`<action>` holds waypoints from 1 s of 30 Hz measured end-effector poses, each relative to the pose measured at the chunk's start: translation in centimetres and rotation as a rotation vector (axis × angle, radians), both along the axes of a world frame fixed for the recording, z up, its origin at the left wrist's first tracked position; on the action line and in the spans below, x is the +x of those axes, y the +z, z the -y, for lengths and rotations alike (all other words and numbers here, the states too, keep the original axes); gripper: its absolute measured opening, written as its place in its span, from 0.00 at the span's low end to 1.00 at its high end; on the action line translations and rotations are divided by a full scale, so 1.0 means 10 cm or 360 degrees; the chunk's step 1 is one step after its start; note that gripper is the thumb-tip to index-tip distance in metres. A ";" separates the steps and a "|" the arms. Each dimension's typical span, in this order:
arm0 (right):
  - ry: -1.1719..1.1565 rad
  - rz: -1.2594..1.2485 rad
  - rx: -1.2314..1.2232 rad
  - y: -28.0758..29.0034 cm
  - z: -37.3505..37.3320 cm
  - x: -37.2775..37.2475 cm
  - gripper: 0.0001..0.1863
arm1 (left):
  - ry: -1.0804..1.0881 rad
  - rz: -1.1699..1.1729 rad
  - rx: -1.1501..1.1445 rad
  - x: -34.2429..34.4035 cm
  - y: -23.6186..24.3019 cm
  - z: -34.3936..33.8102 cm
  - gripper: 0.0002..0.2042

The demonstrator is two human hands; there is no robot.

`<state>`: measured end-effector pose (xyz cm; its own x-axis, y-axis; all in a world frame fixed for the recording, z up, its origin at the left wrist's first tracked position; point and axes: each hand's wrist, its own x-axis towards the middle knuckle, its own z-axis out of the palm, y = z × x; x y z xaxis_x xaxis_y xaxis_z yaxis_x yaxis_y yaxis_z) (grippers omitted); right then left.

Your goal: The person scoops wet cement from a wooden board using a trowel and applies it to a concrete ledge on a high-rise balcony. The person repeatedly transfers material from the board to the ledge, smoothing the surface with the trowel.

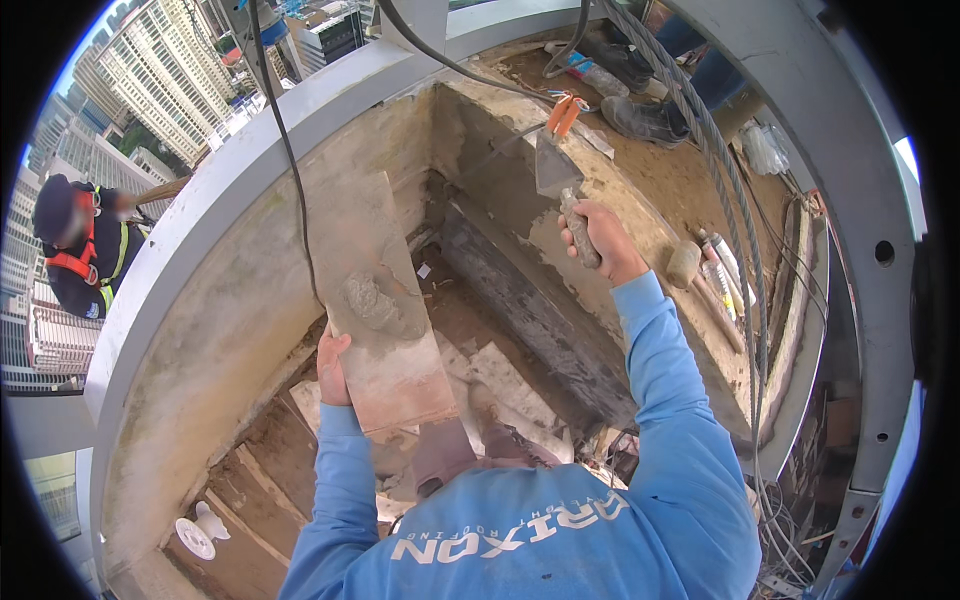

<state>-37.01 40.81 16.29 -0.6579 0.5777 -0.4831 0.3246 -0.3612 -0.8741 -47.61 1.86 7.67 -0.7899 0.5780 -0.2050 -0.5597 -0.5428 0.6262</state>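
Note:
My left hand (334,368) grips the left edge of a flat rectangular board (400,380), with the thumb on top and the fingers mostly hidden under it. A lump of wet grey mortar (375,305) sits near the board's middle, and a thin grey smear covers its far part. My right hand (608,245) is closed around the mortar-caked handle of a pointing trowel (556,168). Its grey blade points away from me, over the inner edge of the concrete ledge on the right. Freshly coated, darker grey wall (490,150) lies beyond the board.
Thick steel cables (715,150) hang along the right. On the right ledge lie a mallet-like tool (684,265) and several tubes (728,270); an orange-handled tool (567,115) is farther off. A harnessed person (85,245) is outside the left rim. A white spool (203,530) lies lower left.

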 end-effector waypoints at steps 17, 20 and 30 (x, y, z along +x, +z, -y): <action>-0.0588 -0.0477 -0.0651 -0.64 0.00 -2.21 0.07 | 0.0111 0.0117 -0.0217 0.01 -0.18 0.80 0.33; -0.0358 -0.0601 -0.0699 -0.73 0.08 -2.09 0.08 | 0.0078 0.0073 -0.0191 -0.18 -0.35 0.82 0.32; 0.0692 -0.0433 0.0113 -0.41 1.11 -0.49 0.18 | -0.0193 0.0054 -0.0136 -0.63 -0.21 0.34 0.30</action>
<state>-41.95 29.68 12.14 -0.9410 0.2479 -0.2306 0.1891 -0.1800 -0.9653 -53.94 -1.53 5.53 -0.7069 0.6482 -0.2832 -0.6398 -0.4152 0.6467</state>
